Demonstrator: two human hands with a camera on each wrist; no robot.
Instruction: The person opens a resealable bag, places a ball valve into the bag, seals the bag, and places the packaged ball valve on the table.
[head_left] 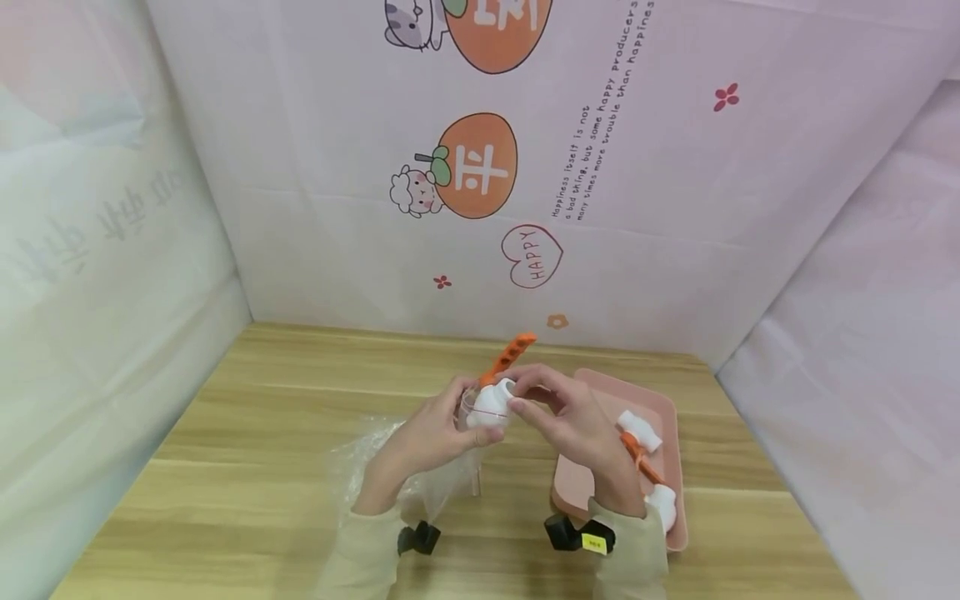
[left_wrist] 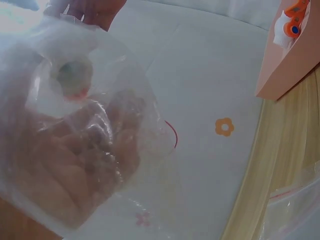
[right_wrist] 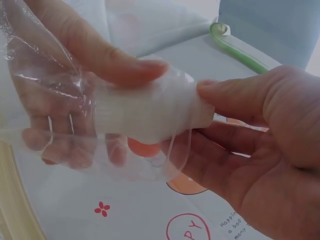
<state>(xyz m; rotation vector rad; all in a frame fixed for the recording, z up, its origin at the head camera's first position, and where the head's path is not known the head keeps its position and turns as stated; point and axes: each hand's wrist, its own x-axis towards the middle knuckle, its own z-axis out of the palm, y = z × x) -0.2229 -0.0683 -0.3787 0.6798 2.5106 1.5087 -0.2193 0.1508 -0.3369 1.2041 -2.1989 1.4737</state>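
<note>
A white tubular plastic piece [head_left: 491, 403] with an open end is between my hands, partly inside a clear plastic bag [right_wrist: 42, 55]. My left hand [head_left: 429, 433] grips it through the bag film, thumb on top in the right wrist view. My right hand [head_left: 581, 423] pinches its open end, at the bag's mouth, between thumb and fingers. Behind the hands an orange strip with holes [head_left: 513, 354] sticks up; its lower end is hidden. In the left wrist view the bag film covers and blurs the left hand [left_wrist: 75, 165].
A pink tray [head_left: 678, 467] stands at the right, partly under my right forearm. In it lie a white ribbed piece [head_left: 640, 430], an orange part [head_left: 643, 462] and another white piece [head_left: 662, 505]. The wooden table [head_left: 247, 417] ends at a printed cloth wall [head_left: 337, 250].
</note>
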